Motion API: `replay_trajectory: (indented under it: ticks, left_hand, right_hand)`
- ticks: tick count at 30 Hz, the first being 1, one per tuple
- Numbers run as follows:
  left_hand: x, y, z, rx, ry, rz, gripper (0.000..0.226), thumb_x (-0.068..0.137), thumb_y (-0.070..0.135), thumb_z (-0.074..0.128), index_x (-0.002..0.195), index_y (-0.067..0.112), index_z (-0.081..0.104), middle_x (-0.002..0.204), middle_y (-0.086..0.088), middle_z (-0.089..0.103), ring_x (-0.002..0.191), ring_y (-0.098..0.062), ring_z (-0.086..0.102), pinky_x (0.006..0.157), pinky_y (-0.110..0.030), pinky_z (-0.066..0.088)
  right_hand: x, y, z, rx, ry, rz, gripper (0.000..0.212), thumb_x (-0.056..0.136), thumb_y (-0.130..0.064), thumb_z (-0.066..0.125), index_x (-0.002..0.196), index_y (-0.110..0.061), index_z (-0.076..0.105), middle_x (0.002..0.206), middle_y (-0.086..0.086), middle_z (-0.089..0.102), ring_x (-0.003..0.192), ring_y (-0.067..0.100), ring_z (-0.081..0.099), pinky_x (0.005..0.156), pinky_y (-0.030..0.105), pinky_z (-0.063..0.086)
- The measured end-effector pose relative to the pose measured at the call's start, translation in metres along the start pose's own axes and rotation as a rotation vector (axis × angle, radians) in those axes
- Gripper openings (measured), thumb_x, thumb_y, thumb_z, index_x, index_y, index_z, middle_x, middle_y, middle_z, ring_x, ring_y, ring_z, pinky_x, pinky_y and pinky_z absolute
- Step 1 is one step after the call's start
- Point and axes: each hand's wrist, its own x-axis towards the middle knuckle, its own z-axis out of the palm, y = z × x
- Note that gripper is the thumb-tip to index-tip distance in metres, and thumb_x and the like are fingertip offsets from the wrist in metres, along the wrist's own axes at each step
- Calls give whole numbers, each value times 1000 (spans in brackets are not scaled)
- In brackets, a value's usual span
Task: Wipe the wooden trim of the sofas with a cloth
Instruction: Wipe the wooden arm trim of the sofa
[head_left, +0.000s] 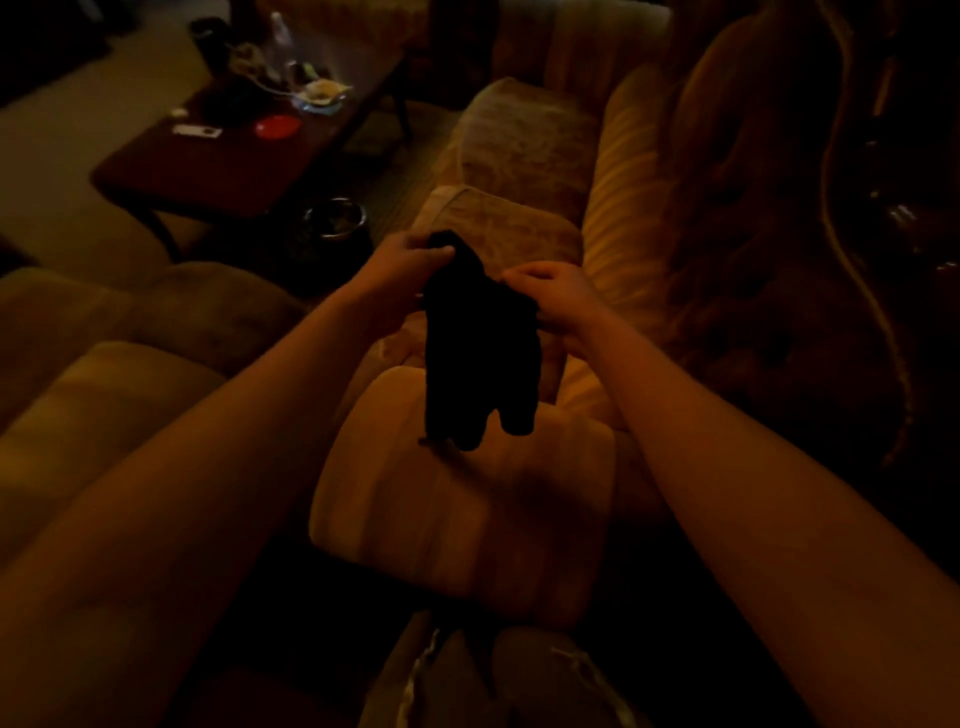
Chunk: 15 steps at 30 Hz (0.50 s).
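Two bare hands hold a dark cloth (480, 343) up over the striped cushions of a sofa (467, 499) in a dim room: the left hand (410, 260) pinches its upper corner, the right hand (556, 296) grips the opposite edge, and the rest hangs loose between them. Carved wooden trim (852, 218) runs along the sofa back at right; a cluttered coffee table (218, 161) stands well apart at upper left

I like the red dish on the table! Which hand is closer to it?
Left. The left hand, gripping the dark cloth, sits on the side toward the round red dish on the dark wooden table; the right hand is farther, on the cloth's other side.
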Motion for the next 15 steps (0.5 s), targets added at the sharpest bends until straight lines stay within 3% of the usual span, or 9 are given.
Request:
replay_trajectory:
  ticks: [3, 5, 7, 10, 15]
  left_hand:
    - [-10, -15, -22, 45, 66, -35, 19, 93, 35, 56, 87, 18, 54, 77, -1, 52, 70, -11, 54, 66, -27, 41]
    - [-15, -28, -34, 108, 116, -42, 37, 79, 41, 72, 100, 16, 56, 89, -3, 59, 81, -14, 60, 73, -29, 48]
    - [-23, -35, -43, 195, 196, -81, 49, 77, 30, 77, 115, 19, 48, 102, -2, 57, 89, -14, 59, 73, -27, 51]
    - [-36, -40, -55, 331, 222, -115, 46, 85, 8, 64, 127, 15, 46, 113, -7, 52, 91, -16, 55, 63, -23, 46]
    - [-69, -47, -82, 380, 376, -153, 40, 86, -12, 41, 115, 12, 58, 89, -2, 54, 68, -10, 51, 57, -22, 41]
  right_hand:
    - [12, 1, 25, -22, -115, 27, 14, 91, -8, 56, 104, -10, 61, 78, -1, 59, 65, 7, 59, 52, 14, 49]
    - [16, 0, 42, -39, -204, 27, 21, 91, -4, 55, 111, -6, 59, 82, 1, 60, 70, 10, 59, 55, 17, 51]
    - [19, -6, 57, -74, -266, 17, 23, 91, -3, 54, 114, -5, 59, 82, 1, 59, 71, 10, 58, 53, 16, 50]
    - [20, -18, 78, -101, -335, 30, 21, 92, -6, 51, 111, -8, 61, 84, 1, 59, 75, 10, 57, 57, 20, 48]
    - [20, -25, 112, -146, -428, 21, 7, 90, -15, 56, 92, -15, 63, 79, -1, 58, 72, 9, 56, 59, 20, 46]
